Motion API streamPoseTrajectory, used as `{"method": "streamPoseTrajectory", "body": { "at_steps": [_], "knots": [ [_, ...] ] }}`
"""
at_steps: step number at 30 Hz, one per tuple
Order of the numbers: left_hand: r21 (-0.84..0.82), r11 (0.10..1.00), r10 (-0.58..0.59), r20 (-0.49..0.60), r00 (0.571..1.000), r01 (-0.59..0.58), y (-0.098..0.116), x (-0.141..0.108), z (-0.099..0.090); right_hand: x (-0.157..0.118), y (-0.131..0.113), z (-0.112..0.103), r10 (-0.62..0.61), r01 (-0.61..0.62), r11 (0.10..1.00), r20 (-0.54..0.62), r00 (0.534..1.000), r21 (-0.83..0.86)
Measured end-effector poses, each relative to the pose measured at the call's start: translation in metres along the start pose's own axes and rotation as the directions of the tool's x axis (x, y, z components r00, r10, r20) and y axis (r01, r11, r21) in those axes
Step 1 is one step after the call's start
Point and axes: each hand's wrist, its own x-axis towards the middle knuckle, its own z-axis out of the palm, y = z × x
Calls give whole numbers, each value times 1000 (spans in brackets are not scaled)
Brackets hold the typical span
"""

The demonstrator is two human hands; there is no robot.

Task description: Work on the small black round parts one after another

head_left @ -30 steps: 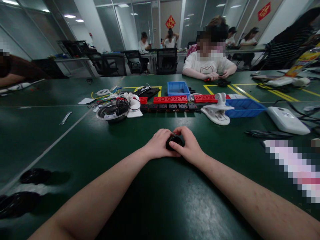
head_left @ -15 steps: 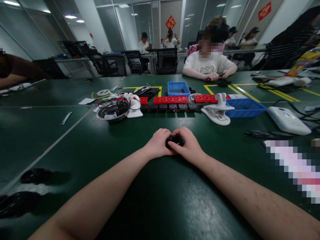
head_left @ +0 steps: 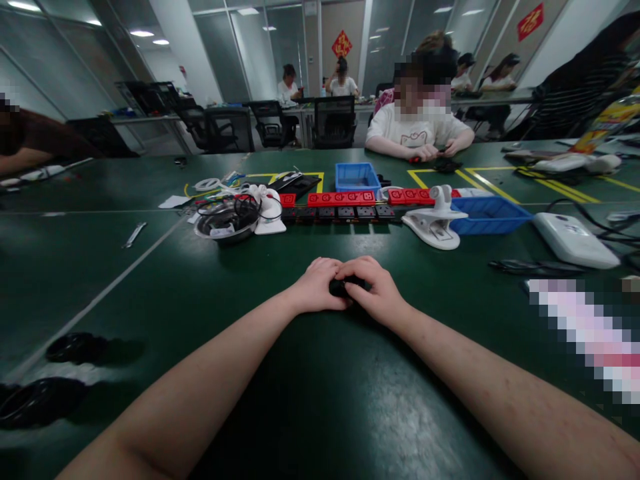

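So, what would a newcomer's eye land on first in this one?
Probably the bare left hand and bare right hand, together holding a small black object, largely hidden by their fingers, over the dark green tabletop. Next, likely the bright red socket strips lined up beyond the hands, and the blue rectangular plastic tray to their right, partly behind a white clip-shaped stand.

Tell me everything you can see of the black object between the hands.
The black object, perhaps plastic, is mostly hidden; only a dark patch shows. The left hand and right hand hold it from either side in a shared grip, over the green table. Its full shape, tilt and any contact with the table can't be made out.
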Motion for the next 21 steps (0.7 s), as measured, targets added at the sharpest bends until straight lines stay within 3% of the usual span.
{"method": "streamPoseTrajectory", "body": {
  "at_steps": [3,6,12,21],
  "knots": [
    [34,999,1,-35,999,0,1,-1,3,-2,-3,2,-9,9,999,-10,1000,-33],
    [82,997,1,-83,997,6,3,-2,4,-5,-5,5,5,-11,997,-91,996,-73],
    [83,996,-29,-164,986,44,10,-5,2,-10,-2,12,184,-231,952,-225,957,-202],
    [95,990,-81,-214,973,103,30,-17,3,-15,-25,12,175,-231,934,-214,961,-271]
  ]
}}
